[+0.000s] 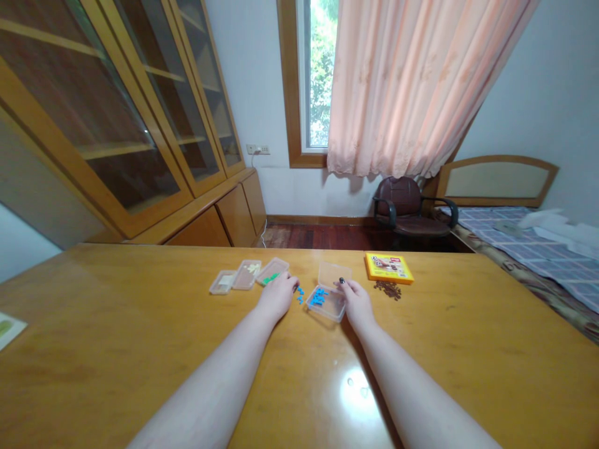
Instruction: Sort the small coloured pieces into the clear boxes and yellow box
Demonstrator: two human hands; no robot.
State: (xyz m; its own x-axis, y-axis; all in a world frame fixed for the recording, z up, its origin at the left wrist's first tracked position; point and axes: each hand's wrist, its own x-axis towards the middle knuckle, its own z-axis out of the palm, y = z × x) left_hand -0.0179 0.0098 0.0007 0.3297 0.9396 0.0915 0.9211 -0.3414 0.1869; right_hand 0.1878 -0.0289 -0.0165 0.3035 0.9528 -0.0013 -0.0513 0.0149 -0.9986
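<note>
Both my forearms reach across a glossy wooden table. My left hand rests knuckles-up with its fingers curled down over a few loose blue pieces lying on the wood; what the fingertips pinch is hidden. My right hand grips the right side of an open clear plastic box, which holds several blue pieces. The box's hinged lid stands open behind it.
Three small clear boxes lie in a row left of my left hand, one holding green pieces. A yellow box and a pile of dark brown pieces sit right. A paper lies at the table's left edge. Beyond stand a chair, bed and cabinet.
</note>
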